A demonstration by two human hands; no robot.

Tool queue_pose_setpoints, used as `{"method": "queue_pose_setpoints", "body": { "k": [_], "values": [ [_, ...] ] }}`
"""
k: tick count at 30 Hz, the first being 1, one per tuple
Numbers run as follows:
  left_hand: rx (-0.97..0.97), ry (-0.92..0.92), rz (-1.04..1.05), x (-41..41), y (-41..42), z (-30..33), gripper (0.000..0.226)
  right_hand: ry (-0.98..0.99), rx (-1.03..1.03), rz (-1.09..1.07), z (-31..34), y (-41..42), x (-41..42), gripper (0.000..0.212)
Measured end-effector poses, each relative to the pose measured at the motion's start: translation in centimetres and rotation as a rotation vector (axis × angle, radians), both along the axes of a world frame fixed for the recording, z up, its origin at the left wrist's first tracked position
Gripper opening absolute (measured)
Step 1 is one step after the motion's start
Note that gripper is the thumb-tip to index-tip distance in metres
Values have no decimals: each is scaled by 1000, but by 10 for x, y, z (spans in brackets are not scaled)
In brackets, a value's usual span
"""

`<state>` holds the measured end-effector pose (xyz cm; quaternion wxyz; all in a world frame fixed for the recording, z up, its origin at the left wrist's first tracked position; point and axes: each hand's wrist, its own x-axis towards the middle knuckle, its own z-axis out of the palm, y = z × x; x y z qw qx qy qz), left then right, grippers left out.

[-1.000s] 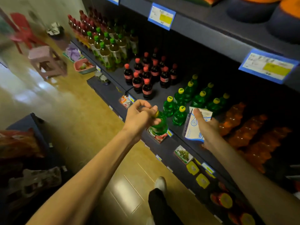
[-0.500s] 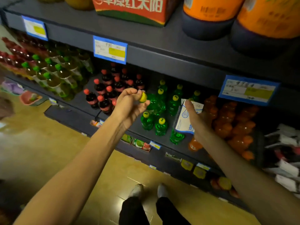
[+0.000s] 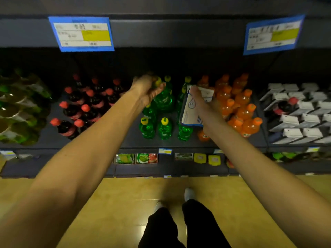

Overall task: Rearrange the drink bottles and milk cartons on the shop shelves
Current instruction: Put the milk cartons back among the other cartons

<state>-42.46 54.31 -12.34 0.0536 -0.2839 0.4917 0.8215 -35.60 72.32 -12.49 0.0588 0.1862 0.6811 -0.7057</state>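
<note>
My left hand (image 3: 147, 90) grips a green bottle (image 3: 163, 99) by its yellow cap, holding it above the group of green bottles (image 3: 155, 127) on the middle shelf (image 3: 111, 143). My right hand (image 3: 200, 102) holds a white and blue milk carton (image 3: 190, 109) tilted, between the green bottles and the orange bottles (image 3: 240, 110). White milk cartons (image 3: 300, 120) are stacked at the right end of the shelf, with one dark red-capped bottle (image 3: 284, 105) among them.
Dark red-capped bottles (image 3: 84, 108) stand left of the green ones, and pale green-capped bottles (image 3: 19, 108) further left. Blue price tags (image 3: 81, 34) hang from the upper shelf edge. A lower shelf (image 3: 172, 167) holds small packets. My feet (image 3: 189, 194) stand on the yellow floor.
The view has swung to face the shelf straight on. My left hand has carried the green bottle further in over the green group. My right hand still holds the carton.
</note>
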Motion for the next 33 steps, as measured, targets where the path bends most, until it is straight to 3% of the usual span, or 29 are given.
{"method": "queue_pose_setpoints", "body": {
  "k": [10, 17, 27, 33],
  "values": [
    [9, -95, -63, -18, 22, -30, 9, -10, -15, -22, -9, 13, -5, 17],
    [-223, -136, -137, -32, 42, -69, 27, 28, -23, 9, -29, 23, -9, 12],
    [-341, -174, -248, -45, 40, -125, 29, 62, -51, 26, -61, 35, -16, 11],
    [-448, -171, -373, -45, 39, -124, 21, 70, -69, 25, -71, 39, -17, 16]
  ]
}}
